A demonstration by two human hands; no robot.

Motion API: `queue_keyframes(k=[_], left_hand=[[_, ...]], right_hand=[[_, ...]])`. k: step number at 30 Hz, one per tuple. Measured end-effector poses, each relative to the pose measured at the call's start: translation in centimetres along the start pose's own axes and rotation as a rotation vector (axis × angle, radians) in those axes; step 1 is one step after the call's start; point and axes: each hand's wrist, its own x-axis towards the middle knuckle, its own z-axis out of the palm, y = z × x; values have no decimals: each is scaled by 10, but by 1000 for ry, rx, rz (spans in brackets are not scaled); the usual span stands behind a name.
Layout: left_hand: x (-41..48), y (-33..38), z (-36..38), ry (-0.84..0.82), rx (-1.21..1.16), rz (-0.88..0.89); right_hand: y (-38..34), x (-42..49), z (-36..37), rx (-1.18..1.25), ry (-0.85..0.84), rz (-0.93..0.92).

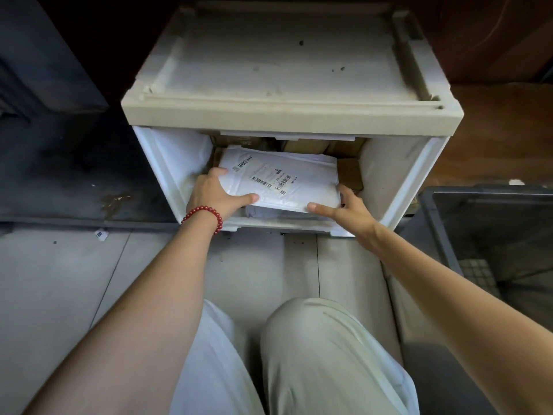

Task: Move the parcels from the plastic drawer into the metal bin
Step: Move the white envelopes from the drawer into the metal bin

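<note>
A white parcel [278, 181] is gripped at both ends inside the plastic drawer [389, 175].

The left hand [214, 194], ringed at the wrist by a red bead bracelet [206, 215], is curled over the parcel's left edge, with the thumb laid along its near edge. The right hand [348, 209] is closed round the right near corner, the thumb pressed on top and the other fingers partly hidden beside it. The parcel is held label up over other white packets, with brown parcels [311, 145] seen behind it. The metal bin [478, 191] is set on the floor just right of the drawer.
</note>
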Motion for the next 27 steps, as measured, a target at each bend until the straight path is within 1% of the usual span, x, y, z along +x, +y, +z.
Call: queue_keyframes(k=[2,5,10,14,16,18,22,24,27], left_hand=[[-15,2,-9,-22,19,-7],[-40,3,-22,-14,-1,-4],[-85,5,-39,-1,37,72],[-113,12,-46,74,76,164],[-123,16,-47,136,28,196],[-130,18,-48,171,-56,210],[-135,17,-47,189,-142,215],[-135,17,-47,189,-150,245],[-137,20,-48,186,-147,251]], right_hand=[[0,-15,-4,-57,28,-44],[4,-42,-10,-140,20,-100],[12,-83,-17,-69,45,-148],[17,-110,-28,6,174,-182],[20,-120,-37,27,249,-208],[21,-128,-46,31,275,-217],[18,-142,-56,29,314,-242],[15,-148,-59,19,346,-268],[12,-153,-64,-5,348,-284]])
